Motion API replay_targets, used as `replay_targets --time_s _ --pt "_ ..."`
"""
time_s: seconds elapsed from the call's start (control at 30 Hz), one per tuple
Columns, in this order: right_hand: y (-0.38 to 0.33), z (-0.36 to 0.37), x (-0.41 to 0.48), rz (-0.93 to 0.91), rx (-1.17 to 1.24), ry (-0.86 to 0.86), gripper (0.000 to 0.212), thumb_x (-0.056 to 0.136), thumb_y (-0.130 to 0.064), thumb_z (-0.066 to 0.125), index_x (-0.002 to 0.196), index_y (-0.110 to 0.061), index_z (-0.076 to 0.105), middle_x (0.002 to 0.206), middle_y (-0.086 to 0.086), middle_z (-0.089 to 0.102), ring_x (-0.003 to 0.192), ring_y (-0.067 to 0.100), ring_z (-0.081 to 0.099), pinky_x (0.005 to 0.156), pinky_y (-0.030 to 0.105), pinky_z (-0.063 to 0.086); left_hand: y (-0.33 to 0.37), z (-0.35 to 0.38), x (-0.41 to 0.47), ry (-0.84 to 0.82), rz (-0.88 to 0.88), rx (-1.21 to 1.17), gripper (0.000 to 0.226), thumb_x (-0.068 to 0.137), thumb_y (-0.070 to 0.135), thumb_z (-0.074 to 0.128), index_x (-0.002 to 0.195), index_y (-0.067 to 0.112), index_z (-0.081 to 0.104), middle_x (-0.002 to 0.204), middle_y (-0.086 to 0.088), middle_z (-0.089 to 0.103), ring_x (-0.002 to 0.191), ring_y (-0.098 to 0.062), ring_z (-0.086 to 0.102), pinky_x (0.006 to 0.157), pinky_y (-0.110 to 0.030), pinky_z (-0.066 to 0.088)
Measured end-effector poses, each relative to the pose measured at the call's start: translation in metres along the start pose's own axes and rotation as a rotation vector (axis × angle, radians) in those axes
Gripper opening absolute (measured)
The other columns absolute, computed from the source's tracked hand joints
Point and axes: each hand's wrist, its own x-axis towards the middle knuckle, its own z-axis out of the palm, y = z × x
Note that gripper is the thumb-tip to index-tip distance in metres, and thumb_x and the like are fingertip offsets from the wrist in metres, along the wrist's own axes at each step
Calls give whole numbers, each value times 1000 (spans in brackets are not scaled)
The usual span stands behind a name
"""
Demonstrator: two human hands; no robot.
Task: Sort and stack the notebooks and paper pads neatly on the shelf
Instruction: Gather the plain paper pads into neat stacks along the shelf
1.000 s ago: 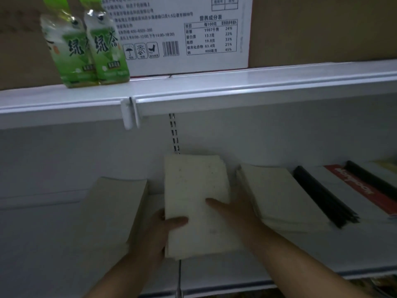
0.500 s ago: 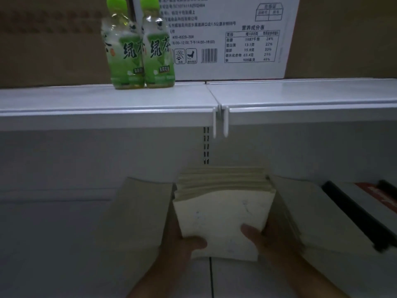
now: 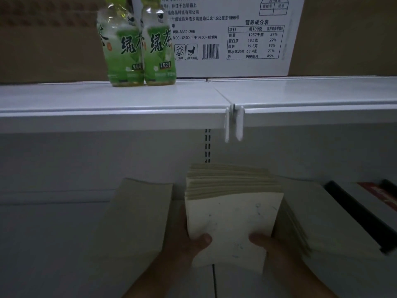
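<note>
Both hands, left hand (image 3: pixel 184 244) and right hand (image 3: pixel 270 246), fingers curled gripping a paper pad stack (image 3: pixel 232 220) (tilted upright), above the shelf (image 3: pixel 53 244) front edge

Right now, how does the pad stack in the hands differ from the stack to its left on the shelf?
The held stack is gripped at its lower corners by the left hand and right hand; the left stack lies untouched on the shelf. The held stack is tipped up, showing uneven page edges; the left stack shows mainly its cover. The held stack's cover looks paler and speckled; the left stack's darker, plain. Both are rectangular pads.
</note>
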Motion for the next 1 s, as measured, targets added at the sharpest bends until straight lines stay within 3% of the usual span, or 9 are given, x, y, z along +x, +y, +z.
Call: replay_targets --time_s 0.13,0.23,0.33,0.43,0.6,0.67,0.8,0.9,1.0 --pt "14 9 -2 -187 -251 203 98 45 -57 86 124 -7 55 118 5 62 114 17 55 97 20 44 -18 4 3 125 42 39 86 36 61 84 106 22 53 95 26 70 88 4 66 70 -15 51" --pt "18 7 -6 -250 -420 196 126 34 -88 65 125 -2 55 119 6 63 117 15 55 108 35 38 -30 0 5 136 32 93 76 45 36 81 114 24 52 103 20 70 95 -2 66 78 -26 50" --pt "18 3 -7 -263 -511 194 118 40 -74 69 131 -2 49 126 6 57 124 19 49 110 37 33 -35 -6 6 110 -16 113 95 39 53 90 117 18 49 108 18 68 99 -4 65 77 -25 52" --pt "20 1 -8 -289 -537 181 104 46 -63 66 127 1 53 120 2 57 120 12 50 104 17 32 -40 -10 5 73 -12 125 103 28 52 92 114 12 49 105 16 70 94 -4 66 72 -21 52" --pt "15 0 -7 -335 -621 208 56 66 -5 83 115 4 57 104 -2 54 105 7 47 81 -12 21 -32 -9 6 136 21 259 74 44 33 83 110 25 53 103 20 69 95 7 64 74 -10 49" --pt "4 1 -4 -320 -613 169 43 72 -5 77 111 -4 59 97 -7 58 98 3 52 77 -10 28 -21 -5 12 163 1 317 54 55 26 86 99 30 56 92 18 70 84 12 64 66 -8 48" --pt "-35 13 10 -43 -579 124 18 84 -38 62 95 -25 59 83 -11 62 75 6 58 57 5 42 9 5 38 107 -185 281 25 79 25 72 79 39 52 80 19 66 70 6 65 62 -13 52" --pt "-41 14 26 292 -805 122 63 81 -67 50 106 -11 65 103 6 67 83 20 62 71 23 46 7 4 56 125 -397 245 17 83 43 63 93 31 55 89 1 62 81 -18 65 83 -36 55" --pt "-37 13 33 461 -856 29 75 81 -70 48 116 -6 64 116 10 66 98 24 65 74 24 47 -4 1 56 153 -447 395 53 91 44 53 132 11 48 121 -8 59 108 -25 59 92 -30 46"
